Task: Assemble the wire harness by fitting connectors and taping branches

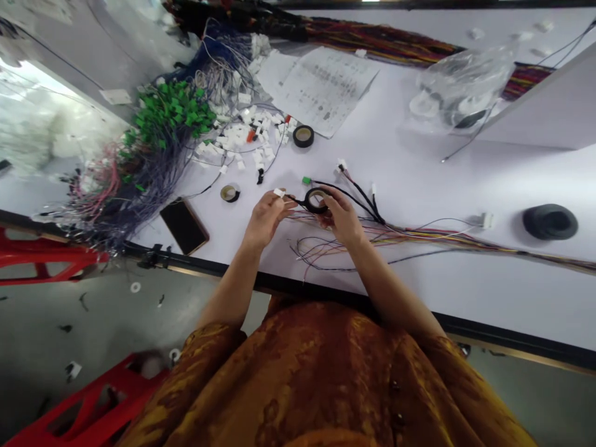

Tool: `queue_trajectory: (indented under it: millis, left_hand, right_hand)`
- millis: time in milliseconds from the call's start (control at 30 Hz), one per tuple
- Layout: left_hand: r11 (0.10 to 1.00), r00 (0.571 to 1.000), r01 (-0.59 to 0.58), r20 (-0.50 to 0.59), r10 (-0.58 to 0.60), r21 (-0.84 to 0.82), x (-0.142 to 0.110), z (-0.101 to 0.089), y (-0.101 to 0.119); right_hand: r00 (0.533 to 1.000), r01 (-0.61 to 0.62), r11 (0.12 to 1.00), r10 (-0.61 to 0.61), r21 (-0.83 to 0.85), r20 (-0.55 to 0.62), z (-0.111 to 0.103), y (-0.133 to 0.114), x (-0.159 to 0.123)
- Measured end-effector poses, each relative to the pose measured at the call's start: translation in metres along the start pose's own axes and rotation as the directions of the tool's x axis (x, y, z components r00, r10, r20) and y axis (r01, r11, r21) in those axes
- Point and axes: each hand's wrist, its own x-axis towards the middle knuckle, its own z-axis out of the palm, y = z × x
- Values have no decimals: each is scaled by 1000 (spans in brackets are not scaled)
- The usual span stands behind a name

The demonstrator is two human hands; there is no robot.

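My right hand (343,217) is closed around a roll of black tape (316,200), held just above the white table (419,180). My left hand (266,217) pinches the free end of the tape together with thin wires, next to a small white connector (279,192). A bundle of coloured wires (419,236) runs from under my hands to the right. Black leads with white plugs (363,192) and a green plug (306,180) fan out just beyond the roll.
A phone (184,226) lies at the left near the table edge. Two more tape rolls (303,136) (230,193), a heap of white connectors (242,139), green-tagged wires (172,115), a paper sheet (326,87), a plastic bag (460,87) and a large black roll (550,221) surround me.
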Motion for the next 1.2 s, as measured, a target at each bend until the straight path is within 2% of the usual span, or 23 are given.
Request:
queue_trajectory:
  millis: [67,100,167,233,300,333,367,400,467,533,567,600,633,700,767,833,867,933,1000,1033,1067,1100,1200]
  left_hand:
    - [992,997,-4,79,-6,124,1,6,-2]
    - [981,997,-23,75,8,195,2,10,-1]
    - [958,999,-44,3,45,283,3,17,1]
    - [968,997,-1,-73,20,250,5,22,5]
    - [983,993,74,-99,-58,165,3,25,11]
    - [985,992,94,-94,-80,145,0,26,15]
    - [984,994,84,-82,-72,159,-4,26,20]
    - [977,998,38,-55,-27,212,-9,27,25]
    - [910,988,-154,88,130,386,-22,30,35]
    - [782,925,-365,289,245,505,-32,33,39]
    - [739,898,-426,342,276,522,-35,34,38]
    - [726,889,-450,335,311,520,-36,34,35]
    - [742,899,-436,268,345,509,-34,34,30]
    - [829,937,-326,41,346,454,-26,31,20]
    - [915,964,-178,-124,236,362,-16,29,12]
    - [956,982,-71,-147,117,286,-12,29,13]
    - [959,988,-61,-117,97,278,-13,31,16]
    - [930,989,-139,10,144,340,-22,37,27]
    - [858,962,-269,164,218,437,-32,41,34]
    - [831,950,-307,196,241,464,-36,42,35]
    - [829,951,-308,177,253,467,-39,42,34]
    - [853,962,-273,114,248,445,-39,40,29]
    - [958,975,-112,-158,157,263,-28,32,9]
  right_hand:
    - [1000,12,999,-11,-41,22,-2,3,-3]
    - [999,39,996,-36,-83,35,-2,4,-5]
    - [985,169,955,-159,-242,60,-1,6,-14]
    - [932,358,802,-334,-478,139,-2,9,-30]
    - [855,504,578,-436,-642,279,-3,10,-45]
    - [828,544,506,-453,-670,330,-3,9,-51]
    - [816,559,486,-467,-672,341,-2,8,-52]
    - [822,548,520,-482,-655,304,0,6,-51]
    - [881,451,693,-446,-562,157,6,-1,-37]
    - [958,278,868,-281,-411,56,12,-8,-18]
    - [982,191,922,-184,-337,51,14,-10,-11]
    - [992,128,951,-117,-282,55,13,-10,-7]
    - [994,109,960,-99,-257,50,11,-9,-7]
    - [977,211,923,-208,-321,42,2,-4,-19]
    - [915,395,779,-379,-486,137,-8,4,-39]
    - [851,517,633,-449,-576,271,-12,7,-54]
    - [842,532,620,-462,-577,280,-10,7,-57]
    - [879,466,724,-444,-510,172,-3,3,-50]
    - [951,302,883,-307,-359,44,4,-3,-34]
    - [978,203,942,-206,-267,18,6,-6,-26]
    - [993,114,977,-113,-178,16,6,-8,-20]
    - [999,42,994,-41,-96,16,4,-9,-16]
    - [998,-40,996,44,83,-53,-12,-5,-19]
